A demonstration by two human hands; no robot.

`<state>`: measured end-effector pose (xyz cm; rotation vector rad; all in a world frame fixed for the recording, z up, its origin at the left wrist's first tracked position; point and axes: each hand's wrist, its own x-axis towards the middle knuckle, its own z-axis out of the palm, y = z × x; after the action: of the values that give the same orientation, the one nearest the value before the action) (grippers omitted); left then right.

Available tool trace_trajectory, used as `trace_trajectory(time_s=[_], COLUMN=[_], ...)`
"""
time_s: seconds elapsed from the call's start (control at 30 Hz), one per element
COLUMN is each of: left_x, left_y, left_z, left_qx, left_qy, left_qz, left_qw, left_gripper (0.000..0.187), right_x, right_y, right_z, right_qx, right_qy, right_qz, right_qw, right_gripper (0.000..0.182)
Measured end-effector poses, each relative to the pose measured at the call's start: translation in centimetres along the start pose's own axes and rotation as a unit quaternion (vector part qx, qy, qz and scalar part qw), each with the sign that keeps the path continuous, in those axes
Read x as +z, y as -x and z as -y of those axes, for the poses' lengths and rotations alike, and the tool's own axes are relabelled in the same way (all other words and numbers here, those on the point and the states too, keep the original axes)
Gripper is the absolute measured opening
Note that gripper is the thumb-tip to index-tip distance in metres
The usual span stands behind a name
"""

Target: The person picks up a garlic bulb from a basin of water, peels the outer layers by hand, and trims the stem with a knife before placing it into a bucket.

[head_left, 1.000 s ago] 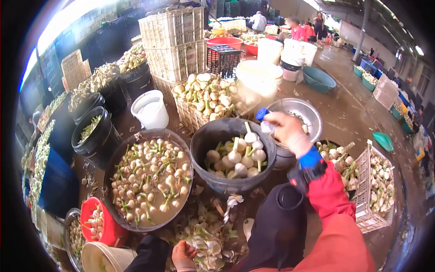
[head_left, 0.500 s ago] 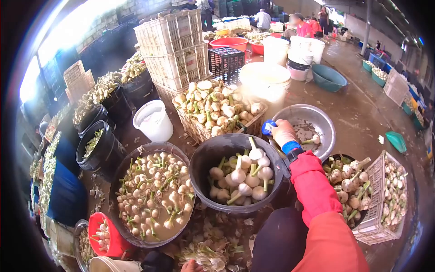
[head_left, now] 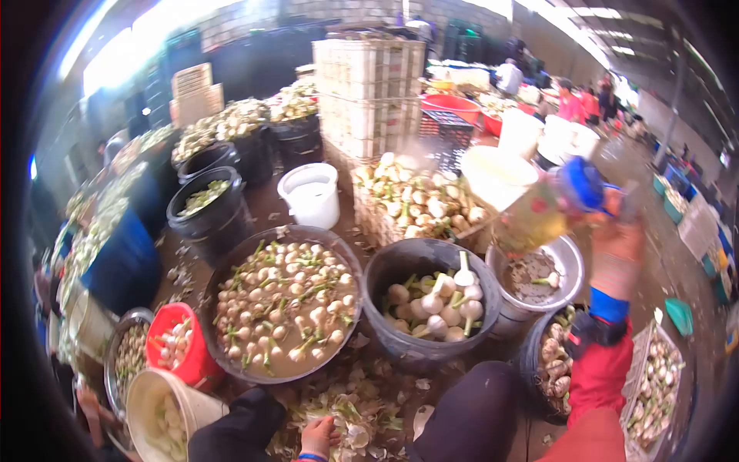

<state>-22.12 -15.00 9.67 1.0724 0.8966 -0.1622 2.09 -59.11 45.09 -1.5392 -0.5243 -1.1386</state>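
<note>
Where my right hand (head_left: 616, 246) reached into the metal basin (head_left: 573, 266) a moment ago, it is now raised, gripping a bottle (head_left: 550, 208) tilted with its blue cap up-right. My left hand (head_left: 319, 435) rests half-curled on garlic peelings (head_left: 346, 408).

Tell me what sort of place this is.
Probably a produce-processing shed or wholesale market where garlic is trimmed and washed. A black tub holds peeled garlic bulbs, a wide basin soaks more in murky water, and stacked plastic crates stand behind on the wet floor.
</note>
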Motion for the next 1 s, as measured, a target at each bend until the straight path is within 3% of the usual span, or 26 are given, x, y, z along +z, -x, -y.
trace_trajectory(time_s=[0.03,0.1,0.13,0.17,0.2,0.23,0.27,0.3,0.37,1.0], left_x=[-0.4,-0.9,-0.4,0.2,0.3,0.2,0.1,0.0,0.1,1.0], left_y=[-0.4,-0.5,0.2,1.4,1.9,2.2,2.4,2.3,2.2,3.9], left_z=[0.5,0.7,0.3,-0.1,-0.4,-0.6,-0.5,-0.4,-0.3,-0.7], left_qx=[0.001,0.005,0.011,0.044,0.047,0.049,0.052,0.054,0.063,0.15], left_qy=[-0.034,0.031,0.026,-0.008,-0.007,-0.004,0.007,0.002,0.001,-0.015], left_qz=[0.003,0.079,0.069,0.02,0.023,0.027,0.021,0.021,0.031,0.081], left_qw=[0.999,0.996,0.997,0.999,0.999,0.998,0.998,0.998,0.998,0.985], left_gripper=[0.022,0.015,0.017,0.022,0.025,0.027,0.027,0.028,0.028,0.029], right_x=[-0.3,1.8,1.4,2.1,2.6,3.6,4.8,6.0,7.0,10.7], right_y=[-0.7,0.5,2.0,3.0,4.4,5.0,5.3,5.2,4.8,4.0], right_z=[0.9,4.2,6.3,8.3,9.9,11.5,12.9,14.2,16.7,31.2], right_qx=[0.151,0.105,0.003,-0.111,-0.142,-0.096,-0.005,0.029,0.037,-0.004], right_qy=[-0.417,-0.289,-0.124,0.033,0.047,-0.068,-0.289,-0.398,-0.476,-0.616], right_qz=[0.017,-0.102,-0.004,0.094,0.118,0.13,0.125,0.126,0.143,0.314], right_qw=[0.896,0.946,0.992,0.989,0.982,0.985,0.949,0.908,0.867,0.723], right_gripper=[0.021,0.022,0.03,0.043,0.042,0.042,0.041,0.041,0.04,0.031])
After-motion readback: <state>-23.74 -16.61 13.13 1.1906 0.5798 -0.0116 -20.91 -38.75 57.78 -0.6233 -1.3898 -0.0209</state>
